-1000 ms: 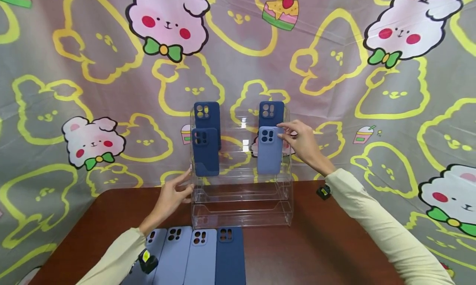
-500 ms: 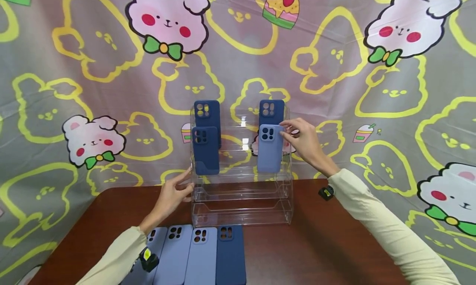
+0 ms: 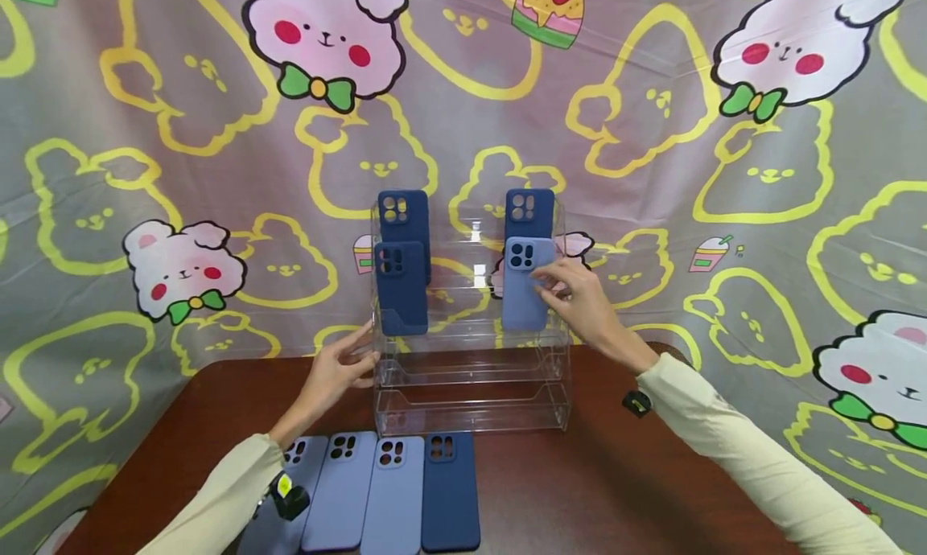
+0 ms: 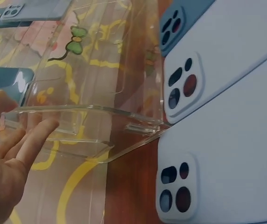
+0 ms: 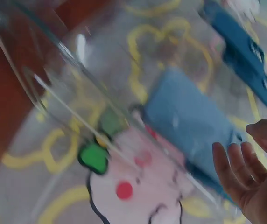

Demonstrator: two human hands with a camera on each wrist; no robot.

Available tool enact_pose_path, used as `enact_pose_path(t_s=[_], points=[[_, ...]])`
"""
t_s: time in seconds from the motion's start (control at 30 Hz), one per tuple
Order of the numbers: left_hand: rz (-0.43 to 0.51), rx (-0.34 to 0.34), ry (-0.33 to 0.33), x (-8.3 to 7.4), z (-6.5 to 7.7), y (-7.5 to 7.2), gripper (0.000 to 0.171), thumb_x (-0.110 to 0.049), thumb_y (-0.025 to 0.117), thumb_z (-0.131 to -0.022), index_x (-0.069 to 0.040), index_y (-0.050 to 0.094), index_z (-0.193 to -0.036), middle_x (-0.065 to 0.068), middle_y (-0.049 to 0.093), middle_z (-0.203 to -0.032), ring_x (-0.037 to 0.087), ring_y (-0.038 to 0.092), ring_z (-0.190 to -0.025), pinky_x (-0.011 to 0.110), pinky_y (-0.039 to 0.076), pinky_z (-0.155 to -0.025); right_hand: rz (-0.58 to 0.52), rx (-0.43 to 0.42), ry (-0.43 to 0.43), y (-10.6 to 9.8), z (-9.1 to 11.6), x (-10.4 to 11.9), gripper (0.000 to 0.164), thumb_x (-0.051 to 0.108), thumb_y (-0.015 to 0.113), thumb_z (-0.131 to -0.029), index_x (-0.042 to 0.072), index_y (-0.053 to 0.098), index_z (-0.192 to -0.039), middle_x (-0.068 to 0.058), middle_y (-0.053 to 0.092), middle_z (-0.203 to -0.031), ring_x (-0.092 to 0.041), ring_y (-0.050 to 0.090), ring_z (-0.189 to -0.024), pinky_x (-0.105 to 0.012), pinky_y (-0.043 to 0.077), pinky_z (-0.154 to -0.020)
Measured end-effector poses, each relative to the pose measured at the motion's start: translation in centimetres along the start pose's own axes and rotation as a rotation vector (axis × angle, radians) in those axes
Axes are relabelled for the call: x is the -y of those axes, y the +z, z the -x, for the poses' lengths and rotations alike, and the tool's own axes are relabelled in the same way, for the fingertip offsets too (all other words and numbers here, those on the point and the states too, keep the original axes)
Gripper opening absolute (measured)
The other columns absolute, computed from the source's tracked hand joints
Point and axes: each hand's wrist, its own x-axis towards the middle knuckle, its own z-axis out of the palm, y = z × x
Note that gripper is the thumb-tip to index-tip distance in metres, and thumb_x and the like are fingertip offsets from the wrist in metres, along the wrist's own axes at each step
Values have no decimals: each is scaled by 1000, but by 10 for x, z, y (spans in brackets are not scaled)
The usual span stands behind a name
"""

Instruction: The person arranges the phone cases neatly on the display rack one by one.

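Note:
A clear tiered display stand (image 3: 471, 420) stands on the table. My left hand (image 3: 336, 370) holds its left side panel, thumb on one face and fingers on the other in the left wrist view. On the stand's right side, a light blue phone case (image 3: 523, 302) leans upright in front of a dark blue phone case (image 3: 530, 207). My right hand (image 3: 582, 302) hovers before the light case's right edge, fingers loosely bent with nothing between them. Two more dark blue phone cases, a front one (image 3: 401, 293) and a rear one (image 3: 414, 217), stand on the left side.
Several phone cases lie in a row on the brown table (image 3: 579, 491) before the stand, light blue ones (image 3: 394, 499) and a dark blue one (image 3: 451, 499) at the right end. A patterned cloth (image 3: 471, 121) hangs behind the table.
My right hand has let go of the light blue case's upper right edge and moved down and slightly left in front of it. The left hand stays at the stand's side.

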Motion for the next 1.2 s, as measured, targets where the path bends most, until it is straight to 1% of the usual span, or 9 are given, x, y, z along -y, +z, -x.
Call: enact_pose_path(t_s=[0.17, 0.33, 0.4, 0.53, 0.63, 0.8, 0.97, 1.03, 1.2], points=[[-1, 44, -11, 1, 2, -3, 69, -4, 68, -101, -7, 37, -162, 31, 46, -156, 52, 59, -128, 41, 67, -81, -15, 98, -59, 19, 34, 10, 24, -11, 78, -86, -3, 76, -109, -14, 70, -99, -24, 69, -83, -35, 65, -64], [5, 64, -8, 0, 6, -2, 70, -2, 65, -102, -8, 34, -164, 31, 43, -159, 51, 59, -127, 42, 67, -83, -22, 128, -76, 31, 58, 15, 27, -12, 79, -84, 0, 77, -108, -7, 68, -92, -18, 67, -80, -29, 63, -63], [10, 64, -19, 0, 7, -2, 70, -2, 64, -102, -9, 34, -164, 30, 42, -159, 50, 59, -128, 42, 67, -84, -27, 134, -79, 35, 63, 16, 28, -13, 79, -84, 2, 77, -108, -5, 67, -90, -16, 66, -80, -25, 61, -64], [15, 59, -36, -2, 5, -1, 70, -2, 65, -101, -10, 34, -164, 30, 43, -159, 50, 59, -129, 42, 67, -84, -55, 137, -74, 42, 69, 15, 27, -13, 78, -84, 1, 77, -107, -7, 70, -92, -15, 66, -81, -24, 61, -67], [14, 60, -33, -3, 3, -1, 70, -2, 65, -101, -9, 34, -164, 31, 43, -158, 51, 58, -130, 42, 67, -83, -101, 146, -54, 47, 72, 15, 25, -12, 77, -87, 1, 77, -108, -10, 71, -96, -16, 66, -82, -24, 62, -68], [12, 57, -24, -3, 1, -3, 71, -3, 66, -102, -10, 34, -165, 32, 43, -158, 52, 57, -131, 42, 67, -83, -160, 184, -7, 57, 82, 20, 23, -6, 77, -90, 5, 76, -110, -7, 71, -99, -12, 67, -84, -24, 63, -71], [7, 30, -27, -2, 3, -4, 73, -10, 71, -101, -13, 36, -164, 31, 45, -157, 48, 62, -127, 42, 67, -82, -173, 210, -7, 69, 92, 29, 24, -2, 80, -90, 8, 76, -111, -6, 71, -99, -13, 65, -85, -30, 63, -71], [16, 26, -32, -1, 3, -4, 74, -11, 72, -100, -13, 36, -164, 31, 44, -158, 46, 62, -126, 42, 67, -83, -190, 248, 3, 73, 96, 33, 24, 1, 79, -92, 8, 76, -114, -6, 71, -100, -11, 65, -86, -31, 63, -71], [36, 26, -45, 1, 2, -2, 72, -11, 72, -100, -10, 37, -163, 32, 43, -158, 42, 62, -127, 43, 67, -84, -239, 431, 40, 81, 108, 40, 31, 11, 73, -100, 12, 69, -130, 1, 68, -102, -2, 60, -82, -23, 59, -65]])
